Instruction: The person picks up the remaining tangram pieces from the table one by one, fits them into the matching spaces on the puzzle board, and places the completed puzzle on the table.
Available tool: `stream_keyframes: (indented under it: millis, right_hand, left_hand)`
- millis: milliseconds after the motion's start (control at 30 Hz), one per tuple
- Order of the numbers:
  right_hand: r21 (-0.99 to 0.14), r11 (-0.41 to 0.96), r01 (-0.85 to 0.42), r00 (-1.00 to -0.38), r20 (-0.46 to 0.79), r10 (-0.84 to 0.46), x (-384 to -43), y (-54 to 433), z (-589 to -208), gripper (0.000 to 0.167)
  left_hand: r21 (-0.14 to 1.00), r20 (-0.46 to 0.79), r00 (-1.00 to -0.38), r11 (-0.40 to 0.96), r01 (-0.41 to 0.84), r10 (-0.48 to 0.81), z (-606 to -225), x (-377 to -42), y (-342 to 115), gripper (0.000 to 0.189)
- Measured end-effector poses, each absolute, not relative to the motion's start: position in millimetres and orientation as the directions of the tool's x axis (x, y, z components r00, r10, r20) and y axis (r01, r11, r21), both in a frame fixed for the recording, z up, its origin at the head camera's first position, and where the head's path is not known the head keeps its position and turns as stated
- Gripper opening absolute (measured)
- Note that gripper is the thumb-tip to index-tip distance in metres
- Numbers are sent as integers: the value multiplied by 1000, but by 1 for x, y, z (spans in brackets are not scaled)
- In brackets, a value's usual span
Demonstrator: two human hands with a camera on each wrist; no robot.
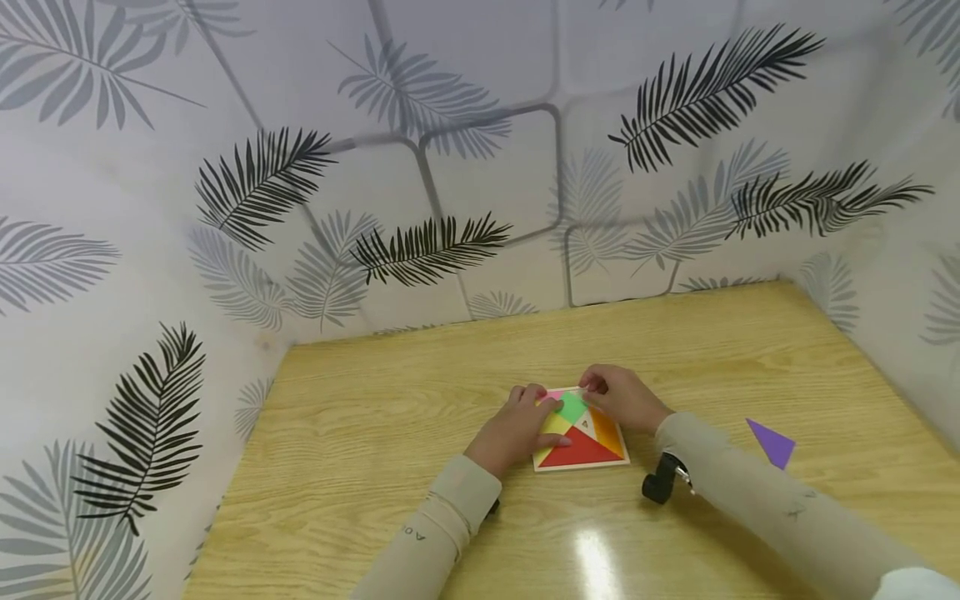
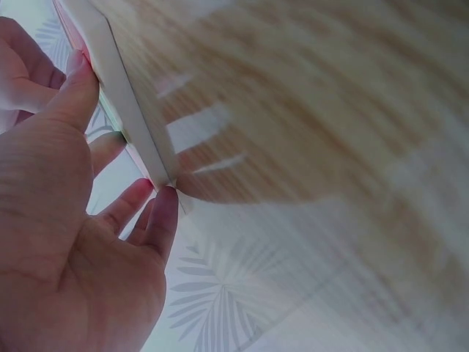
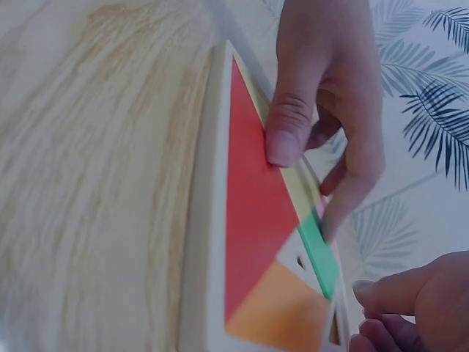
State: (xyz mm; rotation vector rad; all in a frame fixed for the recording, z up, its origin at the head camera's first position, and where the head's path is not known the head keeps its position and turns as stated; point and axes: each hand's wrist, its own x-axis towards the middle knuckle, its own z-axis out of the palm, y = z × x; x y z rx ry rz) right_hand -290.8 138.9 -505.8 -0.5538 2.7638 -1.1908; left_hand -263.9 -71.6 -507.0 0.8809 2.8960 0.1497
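Note:
A tangram puzzle board [image 1: 581,468] with a pale rim lies on the table, filled with coloured flat pieces. A large red triangle [image 1: 579,450] takes up its near side, an orange piece [image 1: 608,432] the right, and a green piece [image 1: 572,407] the far middle. My left hand [image 1: 513,429] rests over the board's left side; its thumb [image 3: 284,147] touches near the red-yellow border and a bent finger reaches the green piece. At the far right corner is my right hand [image 1: 624,397], thumb and fingers curled close together. Whether anything is between those fingertips is hidden.
A loose purple triangle [image 1: 774,443] lies on the wooden table [image 1: 375,417], right of the board beyond the right forearm. Leaf-patterned cloth [image 1: 480,183] hangs behind and beside the table. A black wrist device [image 1: 660,482] sits beneath the right cuff.

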Motion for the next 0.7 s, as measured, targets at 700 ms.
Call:
stream_keyframes:
  millis: [700]
  right_hand:
    - [-585, 737, -338, -869, -107, -484, -285, 191, -489, 21]
  left_hand:
    - [141, -76, -834, 834, 534, 547, -510, -265, -72, 71]
